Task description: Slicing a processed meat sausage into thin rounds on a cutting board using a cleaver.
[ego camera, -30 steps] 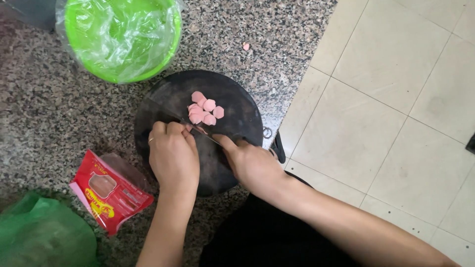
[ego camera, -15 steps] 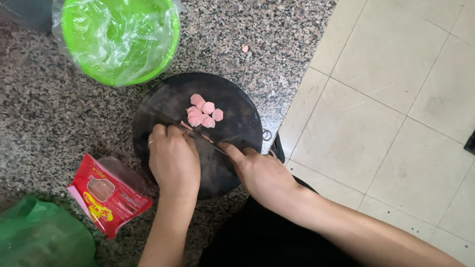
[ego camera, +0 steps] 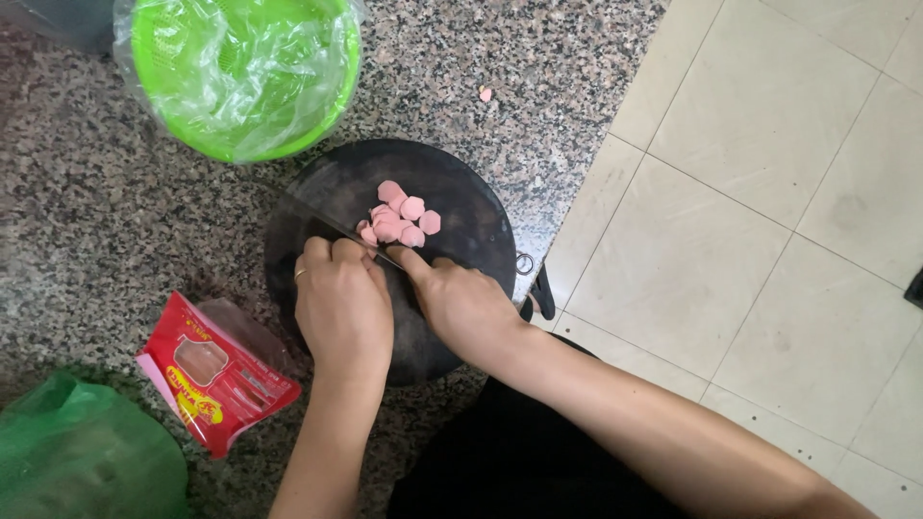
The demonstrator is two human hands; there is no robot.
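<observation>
Two hands (ego camera: pixel 404 303) slicing on dark board (ego camera: pixel 461 192), green basket (ego camera: pixel 240 72), red packet (ego camera: pixel 216 370) nearby

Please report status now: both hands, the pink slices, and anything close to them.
Left hand curled on round dark board. Right hand grips knife. Pink slices piled past blade. Red packet lies left, clear.

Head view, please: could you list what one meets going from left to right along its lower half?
Crumpled green plastic bag → red printed food packet → left hand → right hand → pale tiled floor.
</observation>
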